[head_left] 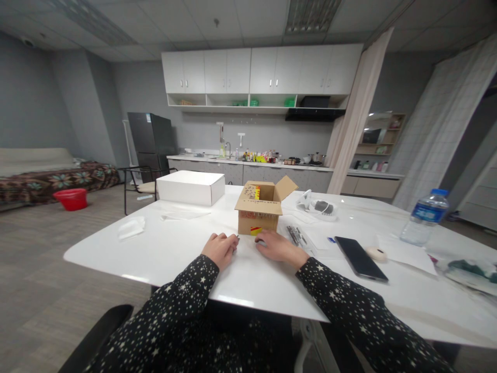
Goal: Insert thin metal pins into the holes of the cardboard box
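Observation:
My left hand [220,249] rests on the white table [186,259] with its fingers curled closed. A small dark tip shows at its fingertips, too small to name. Just across from it, my right hand [278,247] lies palm down, fingers bent round a small greyish thing [262,243] that is mostly hidden. Directly beyond both hands stands a cardboard box [258,223], its flaps folded outward and a red and yellow label on its front. Right of the box lies a clear tray of thin metal pieces [297,235], close to my right wrist.
A closed white box [190,187] stands at the back left, with a crumpled tissue [131,228] nearer. To the right are a black phone [360,258], a water bottle [425,217], a paper sheet [407,254] and a white device with a cable [322,208].

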Available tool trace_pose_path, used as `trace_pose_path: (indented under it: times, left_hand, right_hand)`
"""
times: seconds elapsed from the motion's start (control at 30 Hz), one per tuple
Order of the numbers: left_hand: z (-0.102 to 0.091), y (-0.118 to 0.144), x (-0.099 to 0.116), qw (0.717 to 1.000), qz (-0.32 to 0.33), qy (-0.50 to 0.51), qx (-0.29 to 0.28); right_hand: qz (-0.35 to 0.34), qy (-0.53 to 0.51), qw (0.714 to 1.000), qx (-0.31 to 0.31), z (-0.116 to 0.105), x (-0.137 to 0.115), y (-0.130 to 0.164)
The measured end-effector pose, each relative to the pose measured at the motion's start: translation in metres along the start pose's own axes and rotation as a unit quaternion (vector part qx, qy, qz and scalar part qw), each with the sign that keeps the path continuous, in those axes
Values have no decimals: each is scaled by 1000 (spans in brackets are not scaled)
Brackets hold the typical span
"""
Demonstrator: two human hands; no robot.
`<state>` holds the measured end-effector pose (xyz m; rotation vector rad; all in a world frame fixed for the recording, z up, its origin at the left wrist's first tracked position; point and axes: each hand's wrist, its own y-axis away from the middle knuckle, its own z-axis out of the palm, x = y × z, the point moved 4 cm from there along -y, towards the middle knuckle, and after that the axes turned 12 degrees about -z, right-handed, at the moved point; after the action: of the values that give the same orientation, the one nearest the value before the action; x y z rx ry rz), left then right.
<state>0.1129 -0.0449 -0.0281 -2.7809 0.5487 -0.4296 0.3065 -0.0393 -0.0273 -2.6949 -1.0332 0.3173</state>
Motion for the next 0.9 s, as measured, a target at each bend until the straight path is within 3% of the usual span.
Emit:
trace_pose_path:
  times: [0.17, 0.33, 0.7, 0.9]
  left_hand:
    - [-3, 0, 2, 999, 10, -21, 30]
    - [-17, -1, 13, 993, 42, -8, 106]
    - [-86, -32, 50, 974, 73, 5, 214]
    - [-99, -69, 61, 985, 51, -36, 158]
  right_hand:
    - [-2, -5, 1000, 0, 1, 0, 0]
    - [-5, -6, 1000, 3, -1, 0, 1]
    - [5, -5, 1000, -6, -4, 2, 1]
    - [3, 0, 1000, -5, -11, 3, 1]
